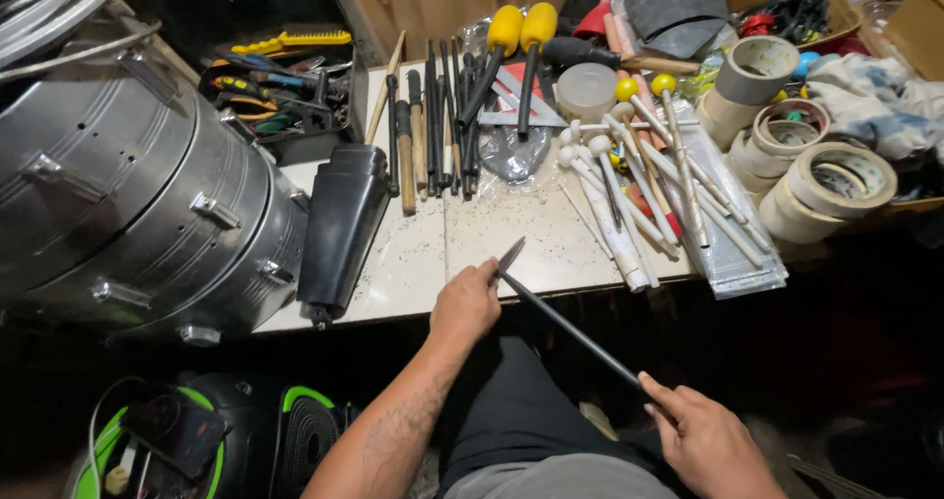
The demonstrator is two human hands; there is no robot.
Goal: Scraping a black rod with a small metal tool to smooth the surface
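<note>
My right hand (pixel 706 443) grips the near end of a long thin black stick (pixel 568 324) that slants up to the left toward the table edge. My left hand (pixel 466 301) holds a small dark blade-like tool (pixel 510 256) against the far end of that stick, right at the front edge of the white tiled tabletop (pixel 492 234). My lap in dark trousers lies below the stick.
A metal drum shell (pixel 138 199) lies at left beside a black cowbell (pixel 339 229). Dark sticks (pixel 433 125), yellow-headed mallets (pixel 521 29), white-tipped beaters (pixel 639 179) and tape rolls (pixel 821 179) crowd the table. A tray of hand tools (pixel 275 86) sits behind.
</note>
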